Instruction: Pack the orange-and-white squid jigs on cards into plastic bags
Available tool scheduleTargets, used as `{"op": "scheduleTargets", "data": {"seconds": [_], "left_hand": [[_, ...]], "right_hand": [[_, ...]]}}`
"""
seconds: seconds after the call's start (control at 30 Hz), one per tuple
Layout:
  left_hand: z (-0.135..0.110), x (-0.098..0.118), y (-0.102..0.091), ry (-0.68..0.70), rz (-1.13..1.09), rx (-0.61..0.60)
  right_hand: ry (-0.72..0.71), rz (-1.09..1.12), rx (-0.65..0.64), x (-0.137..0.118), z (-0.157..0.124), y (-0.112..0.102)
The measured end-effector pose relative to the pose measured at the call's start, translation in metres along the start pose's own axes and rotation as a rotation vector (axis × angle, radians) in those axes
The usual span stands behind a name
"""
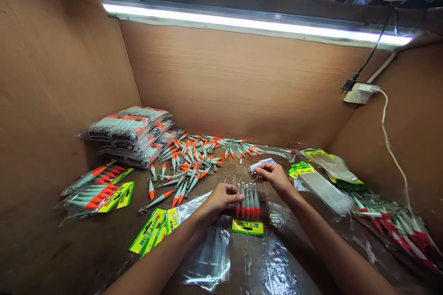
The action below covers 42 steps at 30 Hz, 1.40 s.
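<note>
My left hand (223, 197) pinches the left end of a short row of white-and-orange squid lures (247, 202) lying side by side on the table. A yellow-green card printed "BCT LURE" (247, 227) lies just below that row. My right hand (273, 176) is past the row, its fingers closed on a small white packet (262, 163). A loose heap of the same lures (194, 159) spreads behind my hands. Clear plastic bags (211, 253) lie under my left forearm.
Stacks of packed lure bags (128, 131) stand at the back left, with filled packs (98, 191) at the left edge. More header cards (154, 229) lie front left. Empty bags and cards (323, 177) and packed lures (398, 228) sit right. Brown walls enclose the bench; a socket (360, 93) hangs right.
</note>
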State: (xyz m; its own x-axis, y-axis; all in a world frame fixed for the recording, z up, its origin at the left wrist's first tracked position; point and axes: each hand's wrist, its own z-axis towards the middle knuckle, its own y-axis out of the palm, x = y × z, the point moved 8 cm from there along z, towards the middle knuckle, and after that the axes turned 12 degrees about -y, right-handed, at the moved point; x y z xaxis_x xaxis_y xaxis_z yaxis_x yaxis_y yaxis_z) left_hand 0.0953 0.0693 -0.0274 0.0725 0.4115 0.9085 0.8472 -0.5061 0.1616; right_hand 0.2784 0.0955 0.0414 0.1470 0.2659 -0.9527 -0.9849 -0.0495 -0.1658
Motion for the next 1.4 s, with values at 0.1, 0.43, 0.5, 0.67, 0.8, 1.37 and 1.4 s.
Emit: {"op": "scheduleTargets", "data": {"seconds": [0.1,0.43,0.5,0.67,0.8,1.37,1.4], "left_hand": [[-0.006,0.010,0.008,0.035,-0.058,-0.075],[-0.006,0.031,0.002,0.211,-0.012,0.097],[-0.013,0.040,0.001,0.309,0.137,0.179],[-0.036,0.060,0.007,0.494,0.475,0.364],[-0.047,0.064,0.015,0.534,0.562,0.378],[-0.046,0.058,0.027,0.422,0.167,0.083],[-0.041,0.054,0.024,0.374,0.065,0.063]], "right_hand": [[0.029,0.079,-0.064,-0.001,0.003,0.012],[-0.582,-0.694,0.069,-0.063,-0.019,0.023],[-0.766,-0.895,-0.060,-0.078,-0.032,0.049],[-0.824,-1.227,-0.291,-0.091,-0.036,0.088],[-0.826,-1.342,-0.390,-0.102,-0.027,0.090],[-0.232,-0.386,0.247,-0.042,-0.012,-0.033],[-0.217,-0.364,0.269,-0.041,-0.012,-0.056]]}}
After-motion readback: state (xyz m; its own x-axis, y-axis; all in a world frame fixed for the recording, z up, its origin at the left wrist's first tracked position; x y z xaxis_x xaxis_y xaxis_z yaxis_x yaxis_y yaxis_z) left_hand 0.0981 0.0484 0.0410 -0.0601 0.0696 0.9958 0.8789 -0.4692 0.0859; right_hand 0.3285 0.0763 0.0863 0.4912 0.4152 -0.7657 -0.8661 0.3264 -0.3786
